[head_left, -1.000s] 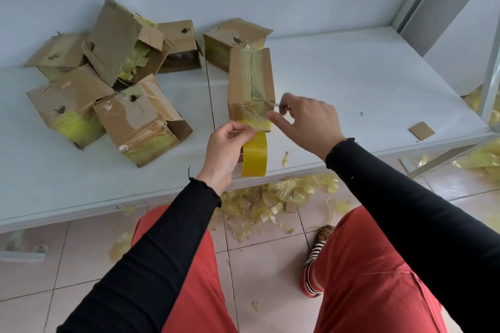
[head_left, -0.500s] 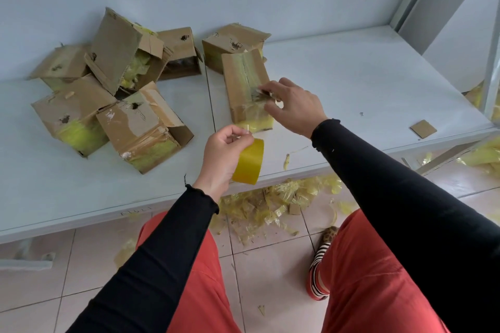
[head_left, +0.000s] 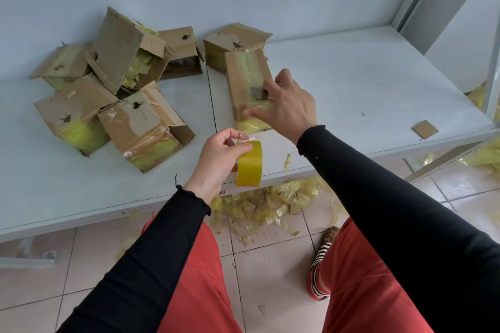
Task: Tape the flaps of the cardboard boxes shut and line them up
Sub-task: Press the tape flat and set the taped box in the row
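A person seated at a white table (head_left: 351, 76) works through a batch of worn cardboard boxes, one of which, the box in hand (head_left: 247, 81), stands just ahead with tape running along its top seam. The right hand (head_left: 288, 108) rests on that box, fingers spread over its top and near face, a small grey blade-like object (head_left: 258, 93) caught under the fingertips; what it is cannot be told. The left hand (head_left: 220, 159) pinches the yellow tape roll (head_left: 249, 163) at the table's near edge, thumb and forefinger closed on its loose end. To the left, a jumbled heap of boxes (head_left: 113, 89) lies with several flaps gaping. By the look of it, sealing is barely begun and no row is formed.
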A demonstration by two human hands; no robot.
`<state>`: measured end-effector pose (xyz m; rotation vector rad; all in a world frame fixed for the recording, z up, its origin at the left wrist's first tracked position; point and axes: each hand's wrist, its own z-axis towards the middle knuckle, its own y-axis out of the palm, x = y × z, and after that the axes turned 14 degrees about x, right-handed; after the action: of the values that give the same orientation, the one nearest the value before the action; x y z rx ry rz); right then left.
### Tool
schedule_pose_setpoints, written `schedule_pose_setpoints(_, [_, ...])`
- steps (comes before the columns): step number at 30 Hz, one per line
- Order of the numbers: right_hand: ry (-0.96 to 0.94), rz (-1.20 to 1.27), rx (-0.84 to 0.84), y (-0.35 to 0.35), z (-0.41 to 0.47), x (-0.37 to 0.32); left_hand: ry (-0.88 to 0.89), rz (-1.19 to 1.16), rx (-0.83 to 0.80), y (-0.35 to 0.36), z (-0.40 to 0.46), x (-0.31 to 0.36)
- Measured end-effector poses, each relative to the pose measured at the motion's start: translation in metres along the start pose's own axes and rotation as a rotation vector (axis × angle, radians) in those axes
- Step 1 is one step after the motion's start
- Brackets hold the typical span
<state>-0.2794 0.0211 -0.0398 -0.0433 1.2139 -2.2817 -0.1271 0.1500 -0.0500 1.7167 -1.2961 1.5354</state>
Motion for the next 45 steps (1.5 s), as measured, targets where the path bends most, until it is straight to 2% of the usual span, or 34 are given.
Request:
schedule_pose_setpoints(2, [-0.067,-0.070,0.025,0.004,0.000,-0.008,0.099,0.112,0.026,-0.003,0.001,0.001])
schedule_pose_setpoints(4, [-0.113,-0.113,-0.025,0.006,-0.002,-0.011,0.175,0.184,0.023,-0.006,0.001,0.004])
schedule_pose_setpoints(6, [-0.086,-0.070,-0.049,0.002,-0.005,-0.007,0.204,0.198,0.017,-0.010,0.003,0.004])
schedule_pose_setpoints(8, [0.044,0.129,0.004,-0.005,-0.012,0.002,0.239,0.197,0.016,-0.012,0.005,0.004])
schedule_pose_setpoints(11, [0.384,0.506,0.085,-0.023,-0.027,0.013,0.303,0.158,-0.001,-0.011,0.006,0.000])
schedule_pose_setpoints(13, [0.533,0.705,-0.031,-0.040,-0.045,0.011,0.320,0.103,-0.009,-0.009,0.005,-0.003])
schedule_pose_setpoints(15, [0.473,0.814,-0.244,-0.058,-0.070,0.004,0.282,0.004,-0.005,-0.007,0.006,-0.002])
schedule_pose_setpoints(17, [0.314,0.807,-0.410,-0.074,-0.092,-0.008,0.207,-0.108,0.007,-0.005,0.007,0.005])
schedule_pose_setpoints(20, [0.132,0.740,-0.507,-0.085,-0.109,-0.024,0.125,-0.175,0.030,0.004,0.010,0.021])
schedule_pose_setpoints(22, [0.221,0.836,-0.481,-0.092,-0.112,-0.033,0.129,-0.179,0.035,0.009,0.011,0.032])
schedule_pose_setpoints(25, [0.474,1.056,-0.344,-0.102,-0.112,-0.041,0.248,-0.192,0.072,0.011,0.018,0.056])
schedule_pose_setpoints(29, [0.647,1.052,-0.342,-0.107,-0.105,-0.043,0.330,-0.251,0.155,0.012,0.052,0.104])
schedule_pose_setpoints(33, [0.679,0.936,-0.340,-0.116,-0.103,-0.046,0.301,-0.245,0.188,0.009,0.112,0.146])
schedule_pose_setpoints(36, [0.730,0.969,-0.344,-0.110,-0.099,-0.047,0.340,-0.188,0.192,0.016,0.152,0.164])
schedule_pose_setpoints(40, [0.754,0.988,-0.272,-0.101,-0.081,-0.050,0.365,-0.095,0.144,0.030,0.188,0.161])
schedule_pose_setpoints(45, [0.751,0.885,-0.239,-0.086,-0.064,-0.046,0.330,-0.050,0.129,0.040,0.220,0.142])
